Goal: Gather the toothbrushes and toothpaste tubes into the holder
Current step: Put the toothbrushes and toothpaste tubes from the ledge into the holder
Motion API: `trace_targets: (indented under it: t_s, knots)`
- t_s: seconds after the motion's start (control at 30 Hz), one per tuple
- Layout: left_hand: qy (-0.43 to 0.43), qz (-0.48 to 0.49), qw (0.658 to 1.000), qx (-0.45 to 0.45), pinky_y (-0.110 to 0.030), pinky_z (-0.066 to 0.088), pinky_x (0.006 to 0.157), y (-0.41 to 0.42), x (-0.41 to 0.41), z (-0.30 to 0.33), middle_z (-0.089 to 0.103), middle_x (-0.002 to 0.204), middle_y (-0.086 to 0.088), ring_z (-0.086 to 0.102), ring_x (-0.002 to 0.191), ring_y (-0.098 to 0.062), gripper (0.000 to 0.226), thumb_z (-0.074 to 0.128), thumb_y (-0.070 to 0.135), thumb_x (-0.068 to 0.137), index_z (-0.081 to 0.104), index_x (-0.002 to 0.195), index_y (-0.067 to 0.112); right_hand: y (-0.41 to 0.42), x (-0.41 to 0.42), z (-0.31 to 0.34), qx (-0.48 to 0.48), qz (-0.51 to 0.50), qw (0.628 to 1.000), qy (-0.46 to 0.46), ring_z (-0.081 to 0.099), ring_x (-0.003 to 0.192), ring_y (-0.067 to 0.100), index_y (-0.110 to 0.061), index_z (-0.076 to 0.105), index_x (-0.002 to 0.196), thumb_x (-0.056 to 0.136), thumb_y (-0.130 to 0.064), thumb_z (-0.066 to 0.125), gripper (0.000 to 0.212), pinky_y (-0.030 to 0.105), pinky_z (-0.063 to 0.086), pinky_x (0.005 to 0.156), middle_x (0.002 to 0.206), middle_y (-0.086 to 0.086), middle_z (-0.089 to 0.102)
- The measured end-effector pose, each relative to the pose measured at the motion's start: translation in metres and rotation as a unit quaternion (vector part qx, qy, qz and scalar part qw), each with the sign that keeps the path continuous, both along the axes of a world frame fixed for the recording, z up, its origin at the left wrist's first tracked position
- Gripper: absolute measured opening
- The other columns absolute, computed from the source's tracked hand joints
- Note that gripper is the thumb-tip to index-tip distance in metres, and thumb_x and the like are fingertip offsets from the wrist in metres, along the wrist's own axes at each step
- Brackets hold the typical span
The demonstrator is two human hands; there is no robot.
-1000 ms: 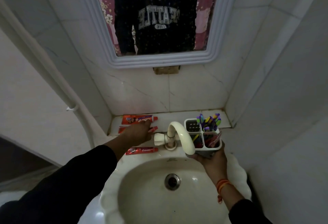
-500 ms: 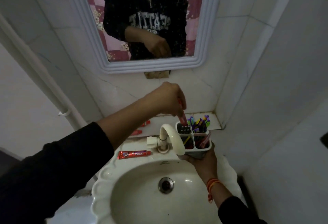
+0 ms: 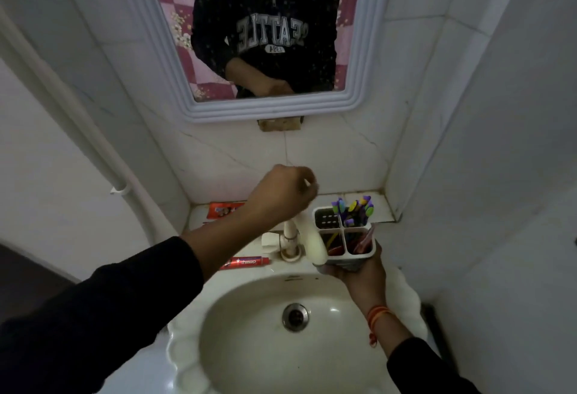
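Observation:
My right hand (image 3: pixel 359 273) grips a white four-compartment holder (image 3: pixel 349 261) from below, beside the tap. Its back right compartment is full of several purple, yellow and green toothbrushes (image 3: pixel 356 208). A pink-red tube (image 3: pixel 363 242) leans in the front right compartment, and red and yellow items fill the front left. The back left compartment shows only its perforated bottom. My left hand (image 3: pixel 282 195) hovers just left of and above the holder, fingers curled, nothing visible in it. One red toothpaste tube (image 3: pixel 223 208) lies on the back ledge, another (image 3: pixel 246 262) on the sink rim.
A cream tap (image 3: pixel 312 243) curves over the sink (image 3: pixel 249 346) right in front of the holder. A framed mirror (image 3: pixel 362 81) hangs above. Tiled walls close in on both sides, and a white pipe (image 3: pixel 93 143) runs down the left wall.
My left hand picked a red tube off the ledge and carried it to the holder. It now hangs above the holder without the tube. The right hand kept the holder still.

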State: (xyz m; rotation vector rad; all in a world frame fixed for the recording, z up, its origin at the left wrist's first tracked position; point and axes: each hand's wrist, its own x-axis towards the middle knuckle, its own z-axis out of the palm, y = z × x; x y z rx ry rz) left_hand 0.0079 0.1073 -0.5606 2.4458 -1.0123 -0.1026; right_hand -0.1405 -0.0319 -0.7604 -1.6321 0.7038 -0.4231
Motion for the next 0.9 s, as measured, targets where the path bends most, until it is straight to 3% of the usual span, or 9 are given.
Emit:
trace_targets:
  t_s: [0.07, 0.13, 0.23, 0.33, 0.47, 0.6, 0.67, 0.8, 0.9]
  knots:
    - [-0.009, 0.057, 0.998, 0.030, -0.034, 0.061, 0.078, 0.026, 0.020, -0.023, 0.078, 0.096, -0.007, 0.073, 0.079, -0.021, 0.023, 0.058, 0.028, 0.098, 0.074, 0.109, 0.016, 0.001, -0.001, 0.001, -0.017, -0.022, 1.000, -0.006, 0.068, 0.115, 0.019, -0.026, 0.056, 0.133, 0.051, -0.020, 0.103, 0.094, 0.040, 0.060, 0.090, 0.122, -0.003, 0.071]
    - [0.013, 0.088, 0.984, 0.152, -0.029, 0.058, 0.075, 0.050, 0.038, -0.051, 0.076, 0.100, -0.009, 0.071, 0.081, -0.023, 0.020, 0.059, 0.020, 0.097, 0.075, 0.107, 0.014, 0.003, -0.001, 0.001, -0.035, -0.011, 0.999, -0.013, 0.065, 0.119, 0.013, -0.034, 0.053, 0.133, 0.039, -0.032, 0.106, 0.109, 0.037, 0.056, 0.097, 0.126, -0.010, 0.069]
    - [0.038, 0.029, 0.938, 0.345, -0.029, 0.057, 0.084, 0.077, 0.041, -0.091, 0.072, 0.117, -0.007, 0.070, 0.101, -0.023, 0.026, 0.063, 0.014, 0.093, 0.074, 0.116, 0.011, 0.005, -0.002, 0.000, -0.041, -0.009, 0.999, -0.025, 0.064, 0.120, 0.012, -0.035, 0.052, 0.131, 0.038, -0.030, 0.106, 0.107, 0.039, 0.053, 0.101, 0.125, -0.011, 0.068]
    - [0.049, 0.027, 0.912, 0.406, -0.031, 0.058, 0.087, 0.092, 0.034, -0.136, 0.069, 0.114, -0.006, 0.068, 0.101, -0.021, 0.031, 0.071, 0.018, 0.089, 0.071, 0.119, 0.012, 0.004, -0.001, -0.002, -0.041, -0.005, 0.999, -0.028, 0.063, 0.117, 0.014, -0.040, 0.049, 0.128, 0.038, -0.030, 0.105, 0.107, 0.038, 0.052, 0.102, 0.122, -0.012, 0.067]
    - [0.029, 0.070, 0.920, 0.384, -0.034, 0.058, 0.083, 0.097, 0.023, -0.157, 0.068, 0.112, -0.008, 0.067, 0.100, -0.024, 0.025, 0.064, 0.020, 0.094, 0.070, 0.117, 0.016, 0.001, -0.001, -0.004, -0.032, -0.004, 0.999, -0.041, 0.063, 0.119, 0.015, -0.053, 0.049, 0.121, 0.030, -0.049, 0.101, 0.105, 0.039, 0.052, 0.101, 0.122, -0.016, 0.067]
    - [0.030, 0.079, 0.931, 0.356, -0.038, 0.055, 0.088, 0.105, 0.025, -0.148, 0.058, 0.127, -0.013, 0.064, 0.109, -0.030, 0.041, 0.059, 0.012, 0.092, 0.056, 0.133, 0.015, 0.002, 0.000, -0.002, -0.045, -0.009, 0.998, -0.035, 0.061, 0.120, 0.016, -0.052, 0.047, 0.116, 0.041, -0.016, 0.104, 0.101, 0.032, 0.050, 0.101, 0.118, -0.018, 0.064]
    - [0.072, 0.111, 0.947, 0.294, -0.031, 0.057, 0.082, 0.108, 0.031, -0.140, 0.060, 0.132, -0.009, 0.066, 0.109, -0.026, 0.050, 0.069, 0.008, 0.087, 0.057, 0.135, 0.014, 0.001, -0.001, -0.004, -0.038, -0.010, 0.999, -0.029, 0.062, 0.120, 0.016, -0.046, 0.050, 0.121, 0.040, -0.021, 0.104, 0.100, 0.033, 0.050, 0.101, 0.120, -0.013, 0.066]
    - [0.139, 0.188, 0.967, 0.103, -0.031, 0.062, 0.081, 0.106, 0.035, -0.110, 0.078, 0.106, 0.000, 0.073, 0.096, -0.011, 0.024, 0.090, 0.017, 0.072, 0.075, 0.090, 0.012, 0.000, -0.003, 0.000, -0.024, -0.008, 1.000, -0.011, 0.066, 0.113, 0.014, -0.022, 0.052, 0.135, 0.042, -0.027, 0.105, 0.107, 0.040, 0.053, 0.102, 0.121, -0.007, 0.069]
    - [0.122, 0.205, 0.971, 0.032, -0.020, 0.055, 0.057, 0.091, 0.028, -0.071, 0.075, 0.092, 0.003, 0.069, 0.077, -0.008, 0.013, 0.080, 0.015, 0.082, 0.072, 0.088, 0.007, 0.001, -0.003, 0.005, -0.015, -0.003, 1.000, 0.010, 0.065, 0.086, 0.002, -0.009, 0.056, 0.128, 0.059, -0.014, 0.100, 0.082, 0.049, 0.058, 0.094, 0.097, -0.010, 0.067]
